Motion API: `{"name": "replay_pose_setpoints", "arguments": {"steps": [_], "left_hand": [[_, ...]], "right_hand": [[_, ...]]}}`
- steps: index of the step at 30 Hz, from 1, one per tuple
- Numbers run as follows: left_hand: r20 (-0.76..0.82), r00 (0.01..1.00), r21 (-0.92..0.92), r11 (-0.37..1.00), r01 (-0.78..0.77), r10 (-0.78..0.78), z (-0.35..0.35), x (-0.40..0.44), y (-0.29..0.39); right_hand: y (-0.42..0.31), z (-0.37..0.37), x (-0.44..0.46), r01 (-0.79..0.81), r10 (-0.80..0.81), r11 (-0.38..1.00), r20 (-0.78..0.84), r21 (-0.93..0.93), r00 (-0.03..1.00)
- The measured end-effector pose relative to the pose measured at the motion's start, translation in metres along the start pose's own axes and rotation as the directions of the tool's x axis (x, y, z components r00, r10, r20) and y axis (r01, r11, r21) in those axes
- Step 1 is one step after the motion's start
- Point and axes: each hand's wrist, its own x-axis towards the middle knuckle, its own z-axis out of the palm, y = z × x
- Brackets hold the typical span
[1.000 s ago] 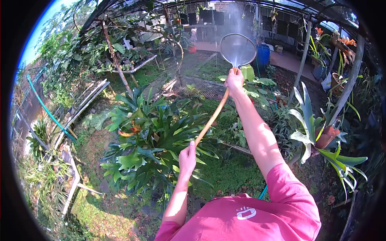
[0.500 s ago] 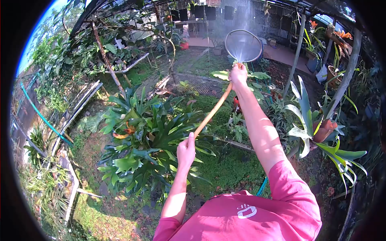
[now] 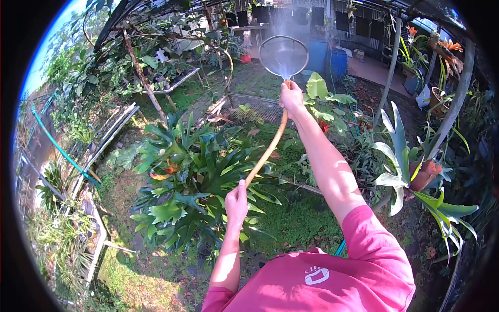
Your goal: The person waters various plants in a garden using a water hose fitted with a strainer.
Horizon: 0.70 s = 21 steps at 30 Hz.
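Grips the orange hose (image 3: 266,155) in the curled right hand (image 3: 291,97), below the round mesh head (image 3: 284,55), and nearer in the curled left hand (image 3: 236,205), hiding the lower run. Blurs the far side with spray (image 3: 289,23); has a leafy plant (image 3: 176,208) left, free room over green ground (image 3: 301,221) right.

"What covers the ground (image 3: 122,196)?"
"Low greenery (image 3: 306,216), with brownish bits (image 3: 156,291) scattered near left."
"And farther off?"
"A mesh panel (image 3: 257,106) lies there; beyond it, to the right, stands a blue barrel (image 3: 339,63)."
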Motion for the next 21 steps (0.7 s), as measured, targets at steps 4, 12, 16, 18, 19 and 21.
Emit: {"name": "replay_pose_setpoints", "arguments": {"steps": [4,12,16,18,19,21], "left_hand": [[-0.046,0.999,0.014,1.000,-0.012,0.013,-0.005,-0.003,0.002],[-0.128,0.990,0.035,0.998,0.056,-0.051,-0.017,-0.010,0.007],[-0.146,0.987,0.078,0.994,0.072,-0.060,-0.018,-0.014,0.027],[-0.155,0.987,0.140,0.988,0.060,-0.038,-0.013,-0.013,0.034],[-0.164,0.986,0.154,0.987,0.037,-0.011,-0.008,-0.011,0.032],[-0.134,0.990,0.145,0.988,0.053,-0.034,-0.001,-0.011,0.039]], "right_hand": [[-0.004,0.028,0.003,-0.048,0.052,0.998,0.109,-0.039,0.993],[0.007,0.067,0.002,-0.001,-0.004,0.999,0.106,0.051,0.994],[0.013,0.062,0.012,-0.014,0.012,0.998,0.040,0.053,0.999],[0.010,0.054,0.017,-0.024,0.023,0.998,0.031,0.050,0.999],[0.006,0.050,0.020,-0.020,0.019,0.999,0.030,0.032,0.999],[-0.001,0.040,0.022,-0.042,0.042,0.998,0.015,0.052,0.999]]}}
